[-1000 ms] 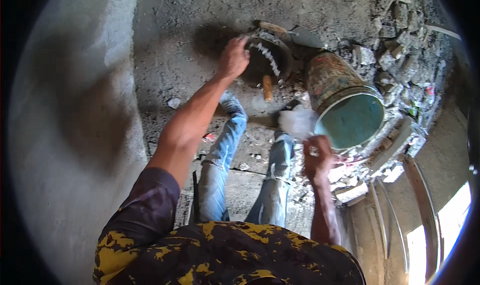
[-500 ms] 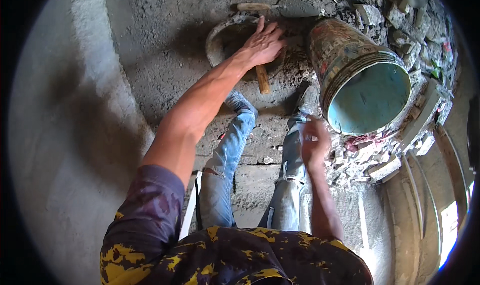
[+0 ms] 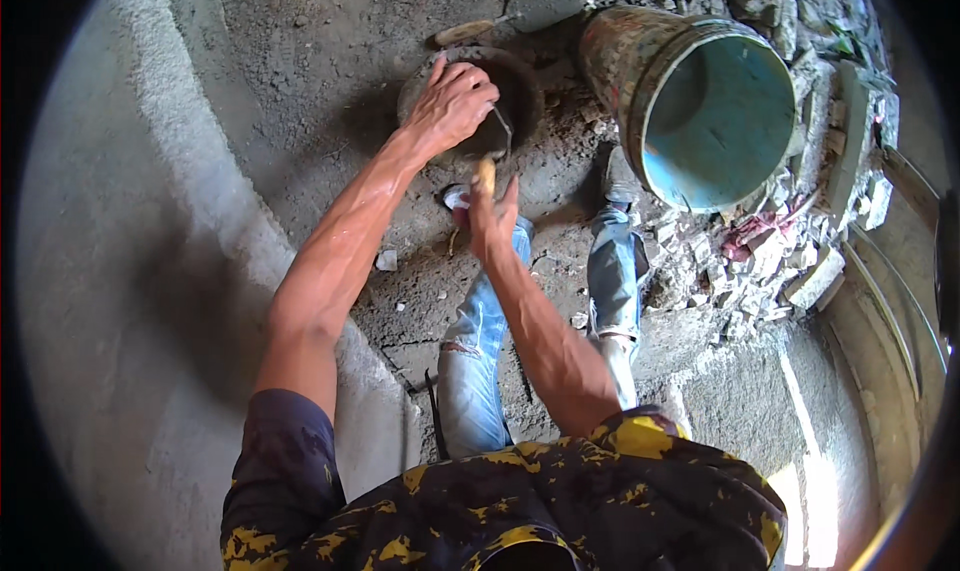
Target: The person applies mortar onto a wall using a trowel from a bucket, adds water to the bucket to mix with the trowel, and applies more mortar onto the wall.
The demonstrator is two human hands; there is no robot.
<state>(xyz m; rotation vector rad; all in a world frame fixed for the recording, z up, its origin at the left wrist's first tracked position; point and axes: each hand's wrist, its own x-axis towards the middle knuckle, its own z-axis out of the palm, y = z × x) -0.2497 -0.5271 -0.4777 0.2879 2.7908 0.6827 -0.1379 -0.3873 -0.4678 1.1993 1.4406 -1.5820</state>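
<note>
— While the left hand [image 3: 452,106] rests on the round pan [image 3: 520,91], what does it do there?

— It lies on the near rim of the pan. Its fingers are bent over the rim and hold it. The pan sits on the dirty floor [image 3: 330,51], up ahead of the person's feet.

— And the right hand [image 3: 492,216]?

— It is just below the pan. Its fingers are closed around the wooden handle of a small trowel [image 3: 490,161]. The metal part of the trowel goes up into the pan, right by the left hand's fingers.

— What is beside them?

— A big bucket [image 3: 700,101] lies tipped on its side, just to the right of the pan. It is blue inside and smeared outside. Its open mouth faces the person.

— Is anything behind the pan?

— Yes, a second trowel [image 3: 515,19] lies flat on the floor, touching the far rim or very near it. I cannot tell which.

— What else is there?

— Broken bricks and rubble [image 3: 790,231] are piled to the right, past the bucket. A grey wall [image 3: 130,301] stands on the left. The person's legs in blue jeans [image 3: 480,361] are under both arms.

— Does anything hide the pan?

— The left hand covers part of it, so I cannot see what is inside.
</note>
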